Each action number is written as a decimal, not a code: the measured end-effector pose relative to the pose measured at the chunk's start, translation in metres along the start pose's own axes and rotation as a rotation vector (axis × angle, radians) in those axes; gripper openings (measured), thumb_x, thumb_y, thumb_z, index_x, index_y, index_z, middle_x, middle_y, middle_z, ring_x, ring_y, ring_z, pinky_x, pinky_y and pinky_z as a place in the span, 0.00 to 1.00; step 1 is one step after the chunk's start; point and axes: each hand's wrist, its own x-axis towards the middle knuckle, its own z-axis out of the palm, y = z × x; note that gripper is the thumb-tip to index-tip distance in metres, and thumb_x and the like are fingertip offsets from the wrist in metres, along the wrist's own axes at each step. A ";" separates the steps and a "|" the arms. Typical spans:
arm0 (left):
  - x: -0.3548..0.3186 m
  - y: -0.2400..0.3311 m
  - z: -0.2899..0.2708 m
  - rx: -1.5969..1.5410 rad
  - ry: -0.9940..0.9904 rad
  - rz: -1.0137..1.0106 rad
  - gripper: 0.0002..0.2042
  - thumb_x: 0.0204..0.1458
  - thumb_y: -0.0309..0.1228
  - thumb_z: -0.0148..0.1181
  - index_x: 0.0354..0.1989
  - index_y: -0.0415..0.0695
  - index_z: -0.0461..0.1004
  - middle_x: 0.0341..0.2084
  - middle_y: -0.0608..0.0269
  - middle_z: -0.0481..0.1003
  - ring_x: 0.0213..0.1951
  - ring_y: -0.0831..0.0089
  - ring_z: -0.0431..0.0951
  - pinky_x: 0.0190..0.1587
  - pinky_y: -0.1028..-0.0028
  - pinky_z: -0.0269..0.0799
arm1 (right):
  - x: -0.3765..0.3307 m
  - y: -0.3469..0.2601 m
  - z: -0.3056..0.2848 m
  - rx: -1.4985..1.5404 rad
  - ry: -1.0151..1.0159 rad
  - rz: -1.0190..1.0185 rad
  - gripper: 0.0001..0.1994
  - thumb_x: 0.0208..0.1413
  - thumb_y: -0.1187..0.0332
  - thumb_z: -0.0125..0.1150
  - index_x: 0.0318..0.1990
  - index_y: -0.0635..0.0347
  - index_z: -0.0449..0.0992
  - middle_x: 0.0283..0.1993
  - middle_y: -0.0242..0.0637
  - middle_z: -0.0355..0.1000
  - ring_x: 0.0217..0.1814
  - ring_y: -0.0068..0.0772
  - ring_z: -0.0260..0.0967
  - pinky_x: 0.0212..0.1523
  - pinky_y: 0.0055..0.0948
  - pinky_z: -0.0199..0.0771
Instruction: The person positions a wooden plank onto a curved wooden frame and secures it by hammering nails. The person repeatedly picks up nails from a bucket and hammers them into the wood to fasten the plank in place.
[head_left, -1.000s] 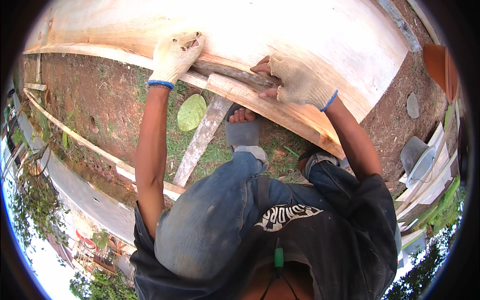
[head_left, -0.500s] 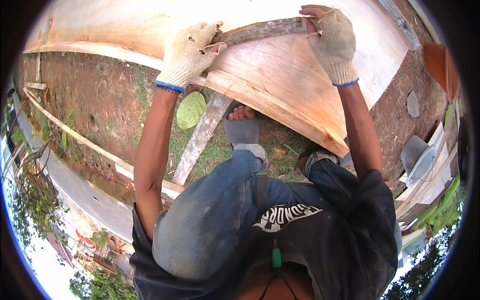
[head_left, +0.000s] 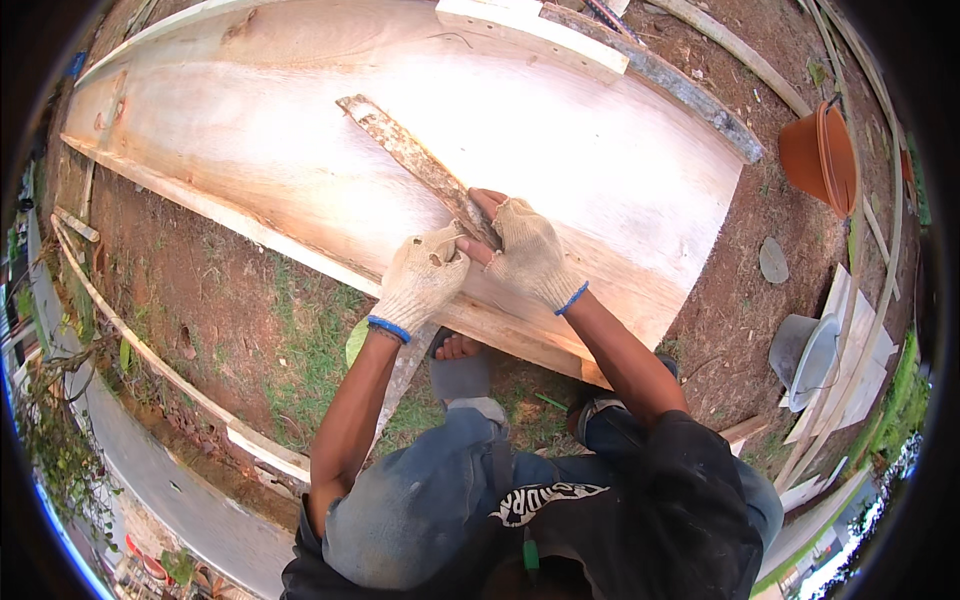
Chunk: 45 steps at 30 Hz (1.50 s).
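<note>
A weathered, narrow wooden strip (head_left: 408,156) slants across the pale wide plywood panel (head_left: 600,170), its far end pointing up and left. My right hand (head_left: 527,252), in a worn cream knit glove with bare fingertips, is closed round the strip's near end, thumb on one side and fingers on the other. Close beside it, my left hand (head_left: 425,272) in a matching holed glove has its fingers curled against the same end. Part of that grip is hidden by the glove. Along the panel's near side runs a raised wooden edge (head_left: 330,262), below both hands.
A pale wooden block (head_left: 535,38) and a grey timber (head_left: 665,80) line the far side. To the right stand an orange bucket (head_left: 818,160) and a grey bucket (head_left: 802,355). A slanting board (head_left: 400,385) lies by my sandalled foot (head_left: 460,365).
The strip has swung from lying crosswise between my hands to slanting far left. My left hand now sits next to the right at its near end. More of the panel shows.
</note>
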 end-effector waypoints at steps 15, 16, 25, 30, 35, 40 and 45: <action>-0.001 -0.121 -0.068 0.197 0.696 -0.117 0.25 0.62 0.53 0.63 0.59 0.48 0.81 0.59 0.49 0.78 0.63 0.52 0.75 0.68 0.51 0.66 | -0.036 0.000 -0.012 0.005 -0.620 -0.225 0.39 0.67 0.50 0.59 0.80 0.60 0.57 0.83 0.46 0.54 0.75 0.50 0.63 0.76 0.44 0.60; 0.000 -0.131 -0.064 0.233 0.638 -0.120 0.26 0.62 0.54 0.63 0.60 0.50 0.81 0.57 0.51 0.79 0.60 0.52 0.77 0.67 0.50 0.65 | -0.033 -0.004 -0.012 -0.009 -0.622 -0.225 0.39 0.68 0.50 0.59 0.80 0.60 0.57 0.83 0.46 0.54 0.74 0.50 0.64 0.76 0.43 0.61; -0.007 -0.120 -0.050 0.583 0.520 -0.074 0.17 0.59 0.46 0.63 0.47 0.47 0.84 0.42 0.59 0.82 0.50 0.60 0.79 0.62 0.55 0.63 | -0.031 -0.001 -0.015 -0.014 -0.633 -0.213 0.40 0.65 0.52 0.62 0.80 0.59 0.58 0.81 0.45 0.59 0.67 0.50 0.68 0.72 0.43 0.66; -0.011 -0.120 -0.051 0.579 0.497 -0.063 0.14 0.58 0.43 0.64 0.41 0.45 0.84 0.39 0.57 0.82 0.47 0.58 0.79 0.62 0.55 0.64 | -0.037 0.007 -0.014 0.054 -0.580 -0.195 0.33 0.69 0.54 0.60 0.78 0.55 0.64 0.78 0.43 0.64 0.67 0.45 0.70 0.70 0.44 0.69; -0.008 -0.115 -0.050 0.612 0.548 -0.043 0.13 0.57 0.42 0.64 0.39 0.44 0.84 0.38 0.56 0.82 0.45 0.58 0.79 0.60 0.55 0.66 | -0.033 0.022 -0.023 0.449 -0.390 0.130 0.23 0.75 0.54 0.56 0.71 0.50 0.74 0.67 0.38 0.77 0.64 0.36 0.74 0.64 0.42 0.76; -0.012 -0.119 -0.048 0.577 0.565 -0.030 0.11 0.56 0.41 0.65 0.37 0.46 0.84 0.35 0.60 0.82 0.44 0.58 0.78 0.58 0.57 0.67 | -0.011 0.028 -0.042 0.312 -0.171 0.122 0.14 0.72 0.60 0.62 0.57 0.56 0.83 0.55 0.34 0.83 0.53 0.32 0.79 0.52 0.33 0.81; -0.006 -0.118 -0.045 0.565 0.577 -0.028 0.10 0.57 0.42 0.66 0.37 0.50 0.85 0.35 0.63 0.82 0.44 0.60 0.79 0.59 0.57 0.66 | -0.044 0.004 0.003 0.256 -0.298 -0.010 0.11 0.63 0.62 0.72 0.43 0.60 0.86 0.41 0.36 0.79 0.46 0.36 0.78 0.48 0.37 0.79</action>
